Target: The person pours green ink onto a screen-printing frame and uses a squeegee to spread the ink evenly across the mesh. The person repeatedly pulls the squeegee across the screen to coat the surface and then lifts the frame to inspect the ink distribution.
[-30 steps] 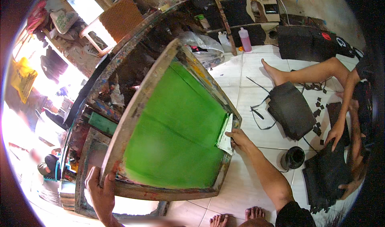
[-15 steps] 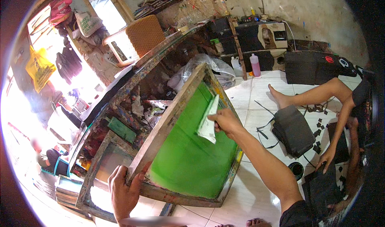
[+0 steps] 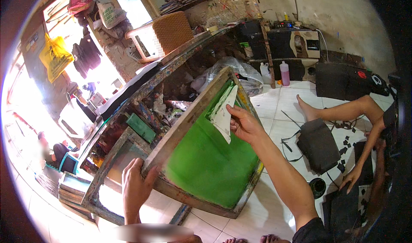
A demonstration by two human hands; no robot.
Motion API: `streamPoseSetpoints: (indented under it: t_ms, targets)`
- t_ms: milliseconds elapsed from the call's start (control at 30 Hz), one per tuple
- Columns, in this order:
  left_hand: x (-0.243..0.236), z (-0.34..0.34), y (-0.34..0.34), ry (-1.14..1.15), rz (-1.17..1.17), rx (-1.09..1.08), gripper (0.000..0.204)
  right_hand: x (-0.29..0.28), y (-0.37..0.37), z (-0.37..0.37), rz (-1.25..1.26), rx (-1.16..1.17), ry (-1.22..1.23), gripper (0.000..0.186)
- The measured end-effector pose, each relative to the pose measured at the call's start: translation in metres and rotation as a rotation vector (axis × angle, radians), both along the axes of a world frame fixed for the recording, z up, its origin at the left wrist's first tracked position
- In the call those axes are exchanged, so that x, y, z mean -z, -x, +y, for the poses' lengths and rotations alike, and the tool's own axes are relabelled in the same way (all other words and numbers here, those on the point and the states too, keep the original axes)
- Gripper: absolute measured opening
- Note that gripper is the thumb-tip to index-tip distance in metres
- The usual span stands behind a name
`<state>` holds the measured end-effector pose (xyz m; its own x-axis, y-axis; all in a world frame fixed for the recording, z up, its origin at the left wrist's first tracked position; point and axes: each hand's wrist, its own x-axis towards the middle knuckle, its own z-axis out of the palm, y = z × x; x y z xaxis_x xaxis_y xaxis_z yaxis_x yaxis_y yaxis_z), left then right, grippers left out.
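My left hand [image 3: 137, 185] grips the lower left corner of a wooden screen frame [image 3: 189, 114], propped at a slant in front of me, with green-coated mesh [image 3: 210, 170] inside. My right hand [image 3: 244, 127] holds a thin white card-like scraper [image 3: 223, 118] against the mesh at the upper inner edge, where wet-looking green ink is gathered along it. A second, grimy frame [image 3: 96, 185] lies behind the held one on the left, near a green block [image 3: 139, 127] on the paint-stained bench [image 3: 167, 73].
A co-worker's leg [image 3: 343, 112] and hand [image 3: 352, 178] are at right, beside stacked black sheets [image 3: 319, 146], strips and a dark jar [image 3: 316, 187]. Pink-liquid bottle [image 3: 284, 75] and plastic bag [image 3: 223, 71] sit at back. Another person [image 3: 58, 153] sits at far left by stacked frames [image 3: 73, 191].
My right hand has carried the white scraper from the frame's right edge up and leftward across the mesh to its upper part. My left hand keeps its grip; the view has shifted.
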<state>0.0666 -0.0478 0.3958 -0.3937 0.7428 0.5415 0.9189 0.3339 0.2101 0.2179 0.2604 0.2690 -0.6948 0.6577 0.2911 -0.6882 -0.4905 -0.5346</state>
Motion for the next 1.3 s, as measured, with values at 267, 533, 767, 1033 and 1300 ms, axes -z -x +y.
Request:
streamPoseSetpoints:
  t_ms: [267,533,767,1033,1300]
  targets:
    - [-0.017,0.041,0.049,-0.141,0.057,0.307,0.052,0.012,-0.100,-0.045,-0.215,0.166,0.073,0.019]
    - [0.049,0.048,0.103,-0.004,0.294,0.504,0.060,0.007,-0.251,-0.155,-0.485,0.640,0.175,0.032]
    - [0.287,-0.107,0.130,0.439,-0.054,0.484,0.042,-0.050,-0.291,-0.177,-0.924,0.944,-0.168,0.042]
    - [0.446,-0.209,0.059,0.443,-0.329,0.379,0.034,0.119,-0.138,0.018,-1.542,0.532,-1.313,0.021]
    - [0.501,-0.233,0.048,0.429,-0.255,0.365,0.037,0.276,-0.048,0.096,-1.796,0.510,-1.874,0.016]
